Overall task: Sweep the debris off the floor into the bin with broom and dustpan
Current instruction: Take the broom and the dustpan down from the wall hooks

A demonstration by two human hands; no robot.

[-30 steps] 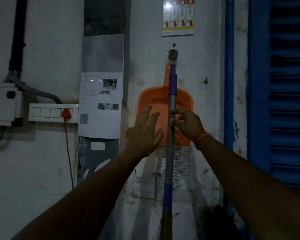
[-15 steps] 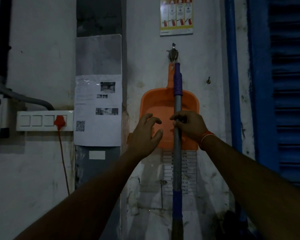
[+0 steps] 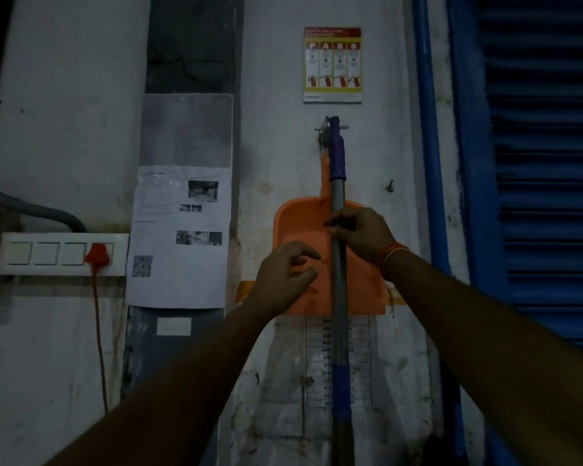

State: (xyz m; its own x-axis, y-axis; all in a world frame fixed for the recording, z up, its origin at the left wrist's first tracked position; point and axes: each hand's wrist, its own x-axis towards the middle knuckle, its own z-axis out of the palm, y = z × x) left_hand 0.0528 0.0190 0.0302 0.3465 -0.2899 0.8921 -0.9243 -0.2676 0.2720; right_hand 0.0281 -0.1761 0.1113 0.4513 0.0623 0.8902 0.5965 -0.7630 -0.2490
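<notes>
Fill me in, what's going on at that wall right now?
A person is fetching the cleaning tools. The right hand grips the broom handle, which hangs upright from a wall hook in front of the orange dustpan. The left hand hovers by the dustpan, fingers loosely curled, holding nothing. No sweeping has begun.

The right hand grips the broom handle, which hangs upright across the orange dustpan; the left hand, fingers loosely curled, hovers before the dustpan.

Single head-worn view, wide-angle: faces a wall straight on at arm's reach, both forearms entering from the lower edge. No second view.
</notes>
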